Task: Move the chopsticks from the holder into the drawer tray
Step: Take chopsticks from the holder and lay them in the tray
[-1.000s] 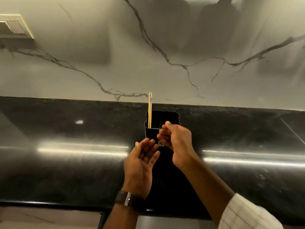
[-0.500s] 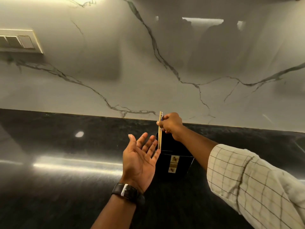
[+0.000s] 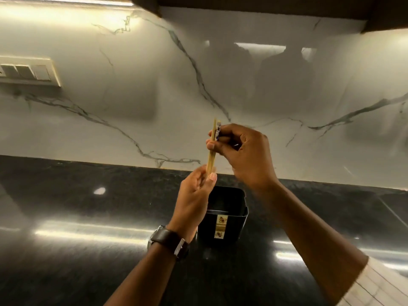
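Note:
A pair of pale wooden chopsticks (image 3: 211, 156) with a blue-patterned top stands nearly upright in the air above the black holder (image 3: 223, 217). My right hand (image 3: 242, 155) pinches them near the top. My left hand (image 3: 194, 199) closes its fingers around their lower end. The holder is a square black container with a small gold label on its front, standing on the black countertop (image 3: 77, 239) just under both hands. The drawer tray is out of sight.
A white marble backsplash (image 3: 132, 107) rises behind the counter, with a switch plate (image 3: 26, 71) at the left. A dark cabinet (image 3: 287, 9) hangs overhead. The glossy counter spreads left and right of the holder.
My right hand has lifted the chopsticks up out of the holder. My left hand, open before, has closed on their lower end. The view has tilted upward.

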`<action>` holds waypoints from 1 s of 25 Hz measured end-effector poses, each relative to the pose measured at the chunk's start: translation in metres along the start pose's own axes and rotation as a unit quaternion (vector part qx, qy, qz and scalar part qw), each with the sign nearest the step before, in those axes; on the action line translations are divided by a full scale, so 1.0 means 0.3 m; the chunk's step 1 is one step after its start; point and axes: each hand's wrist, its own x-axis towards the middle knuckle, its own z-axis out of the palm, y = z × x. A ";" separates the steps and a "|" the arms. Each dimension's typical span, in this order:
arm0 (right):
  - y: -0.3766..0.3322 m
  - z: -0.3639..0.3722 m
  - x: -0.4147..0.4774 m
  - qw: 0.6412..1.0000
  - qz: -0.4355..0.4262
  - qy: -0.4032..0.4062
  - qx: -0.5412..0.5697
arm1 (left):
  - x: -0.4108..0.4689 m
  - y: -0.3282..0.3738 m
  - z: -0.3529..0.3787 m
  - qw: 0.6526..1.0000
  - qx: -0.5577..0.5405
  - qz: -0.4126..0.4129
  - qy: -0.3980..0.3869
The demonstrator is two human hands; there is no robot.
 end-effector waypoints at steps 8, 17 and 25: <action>-0.171 -0.418 -0.147 0.938 0.192 0.199 0.208 | -0.151 0.041 0.110 0.990 -0.104 -0.019 -0.095; -0.095 -0.159 -0.725 0.708 0.484 0.408 0.313 | -0.332 -0.065 0.353 0.858 -0.458 -0.230 0.024; -0.103 -0.133 -0.992 0.699 0.577 0.278 0.318 | -0.507 -0.150 0.341 0.890 -0.360 -0.254 0.116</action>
